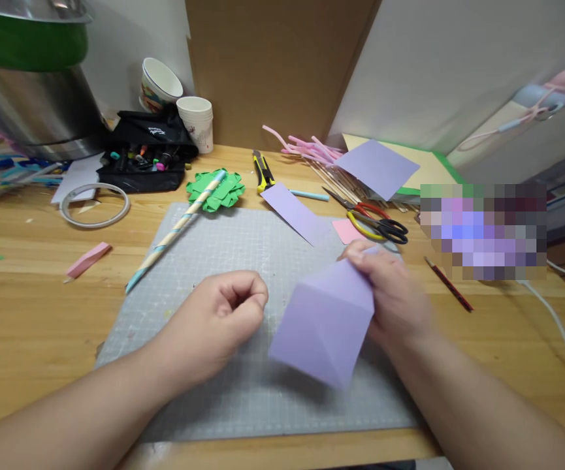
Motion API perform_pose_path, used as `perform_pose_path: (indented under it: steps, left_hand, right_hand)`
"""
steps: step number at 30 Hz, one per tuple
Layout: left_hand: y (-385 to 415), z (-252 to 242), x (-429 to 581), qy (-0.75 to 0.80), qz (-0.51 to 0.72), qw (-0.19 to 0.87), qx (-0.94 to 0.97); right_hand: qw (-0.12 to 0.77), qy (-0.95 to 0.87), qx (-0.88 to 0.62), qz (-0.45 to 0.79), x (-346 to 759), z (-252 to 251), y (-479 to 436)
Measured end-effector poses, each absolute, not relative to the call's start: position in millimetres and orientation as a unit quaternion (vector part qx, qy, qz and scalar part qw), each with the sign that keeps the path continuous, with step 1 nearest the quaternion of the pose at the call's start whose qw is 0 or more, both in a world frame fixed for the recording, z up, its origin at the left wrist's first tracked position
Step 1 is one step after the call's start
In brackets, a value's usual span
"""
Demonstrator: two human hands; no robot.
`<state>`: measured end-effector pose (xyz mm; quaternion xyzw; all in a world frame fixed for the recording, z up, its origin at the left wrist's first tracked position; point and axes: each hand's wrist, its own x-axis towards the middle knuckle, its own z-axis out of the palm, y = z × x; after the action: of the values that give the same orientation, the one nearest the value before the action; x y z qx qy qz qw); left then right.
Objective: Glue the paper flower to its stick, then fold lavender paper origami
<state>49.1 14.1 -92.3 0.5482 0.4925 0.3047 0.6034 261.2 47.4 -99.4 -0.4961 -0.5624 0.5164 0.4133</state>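
Note:
My right hand (385,287) grips a sheet of creased purple paper (326,320) by its upper right corner, above the grey cutting mat (204,411). Fold lines cross the sheet, and its lower edge is a little blurred. To the left, my left hand (230,313) is curled with the fingertips pressed to the thumb; nothing shows in it, though the inside of the grip is partly hidden. A purple paper strip (292,212) lies at the mat's back edge. Beside it are scissors (377,225) and a pink paper square (348,230).
A striped paper stick (174,232) leans across a green folded-paper piece (228,196). Behind are a utility knife (263,171), a marker pouch (147,147), paper cups (196,124) and another purple sheet (377,168). A tape roll (95,205) lies left, a pencil (449,284) right.

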Motion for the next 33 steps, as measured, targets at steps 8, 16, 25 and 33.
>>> perform_pose_path:
  steps: [8, 16, 25, 33]
  left_hand:
    - [14.1, -103.9, 54.2, 0.45, 0.269, 0.679, 0.514]
    - [21.6, -110.3, 54.6, 0.527, 0.287, 0.693, 0.4]
    - [14.1, -114.5, 57.4, 0.509, 0.232, 0.686, 0.465]
    - [-3.7, -110.1, 55.5, 0.402, 0.154, 0.21, 0.877]
  right_hand:
    - [0.296, -0.479, -0.471, 0.679, 255.7, -109.4, 42.4]
    - [0.31, -0.839, -0.395, 0.21, 269.6, -79.1, 21.6]
    - [0.145, -0.949, -0.281, -0.001, 278.6, -105.5, -10.1]
    - [0.08, -0.949, -0.298, 0.068, 293.4, -111.7, -9.2]
